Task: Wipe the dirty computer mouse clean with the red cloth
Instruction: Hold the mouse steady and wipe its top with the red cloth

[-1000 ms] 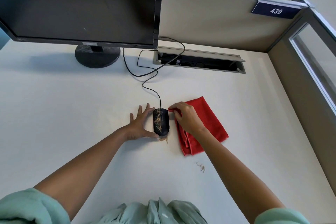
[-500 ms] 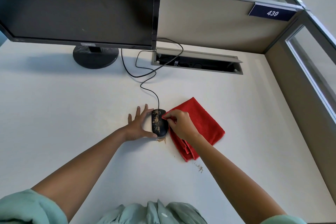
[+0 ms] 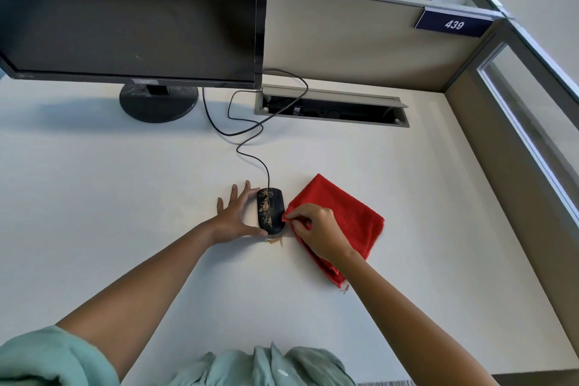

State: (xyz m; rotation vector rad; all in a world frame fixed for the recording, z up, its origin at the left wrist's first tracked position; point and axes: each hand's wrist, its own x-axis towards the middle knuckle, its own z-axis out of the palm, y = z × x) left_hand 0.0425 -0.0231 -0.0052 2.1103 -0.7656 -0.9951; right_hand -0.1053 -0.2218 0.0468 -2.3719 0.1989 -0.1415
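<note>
A black wired computer mouse, speckled with tan crumbs along its left half, lies on the white desk. My left hand lies flat beside it, fingers spread and straight, thumb and index finger touching the mouse's left side. The red cloth lies folded on the desk just right of the mouse. My right hand rests on the cloth and pinches its near-left corner between thumb and fingertips, right at the mouse's right edge.
A black monitor on a round stand fills the back left. The mouse cable loops back to an open cable tray. Tan crumbs lie on the desk below the mouse. Partition walls close the back and right.
My right hand slid down the cloth's left edge toward me, from its far corner to beside the mouse's rear half. My left hand and the mouse stayed put.
</note>
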